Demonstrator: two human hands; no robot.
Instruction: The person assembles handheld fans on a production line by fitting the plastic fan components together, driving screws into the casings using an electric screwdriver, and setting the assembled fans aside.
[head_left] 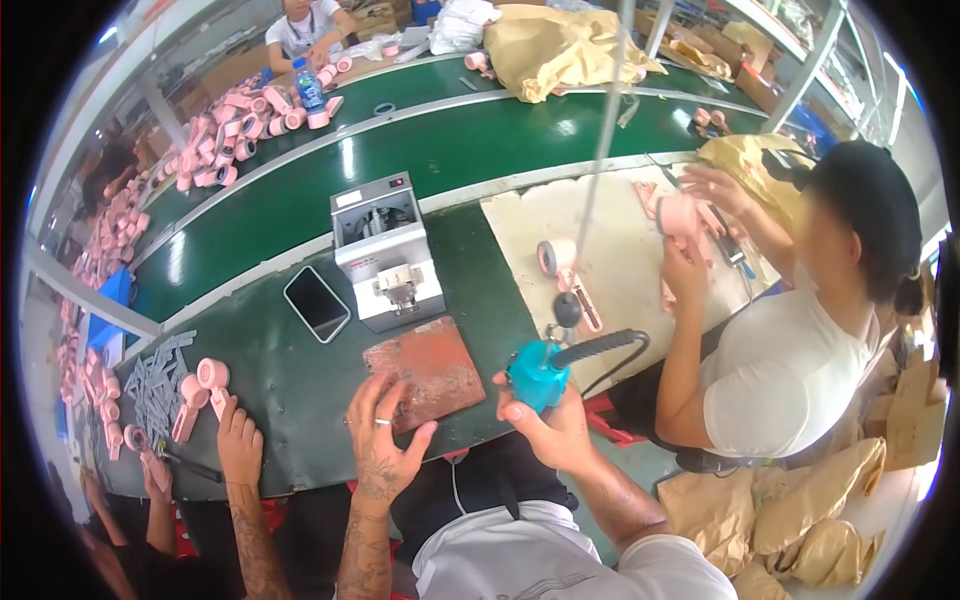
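Note:
My right hand (550, 425) is wrapped round a teal electric screwdriver (538, 375) with a black coiled cord, hanging from a line above the bench's front edge. My left hand (385, 440), wearing a ring, has its fingers spread at the near left edge of a worn reddish pad (440, 375); whether it touches the pad I cannot tell. Nothing shows in that hand. Behind the pad stands a grey screw feeder (388, 255) with an open top. Just left of it a phone (318, 303) lies on the dark green bench mat.
At left, a neighbour's hand (240, 440) touches pink fan housings (205, 390) beside a pile of grey strips (160, 385). On the right, a co-worker (785, 360) holds a pink fan (677, 215). Beyond runs a green conveyor (450, 140) with many pink parts (235, 125) piled alongside.

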